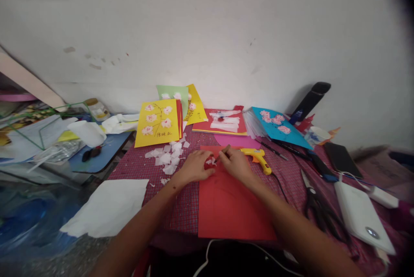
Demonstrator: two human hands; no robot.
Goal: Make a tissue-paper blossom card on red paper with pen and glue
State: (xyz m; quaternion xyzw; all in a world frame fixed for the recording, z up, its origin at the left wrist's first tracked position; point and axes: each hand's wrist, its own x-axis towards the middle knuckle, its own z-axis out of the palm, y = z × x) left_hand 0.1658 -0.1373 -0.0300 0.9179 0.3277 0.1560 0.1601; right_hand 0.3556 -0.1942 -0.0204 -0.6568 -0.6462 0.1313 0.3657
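I logged the tissue piece (211, 162) at the red card's (233, 208) far edge, between both hands. Left hand (194, 167) fingers pinched it from the left; right hand (237, 164) fingers were bunched together against its right side, on what I could not tell. Glue gun (258, 158) lay just right
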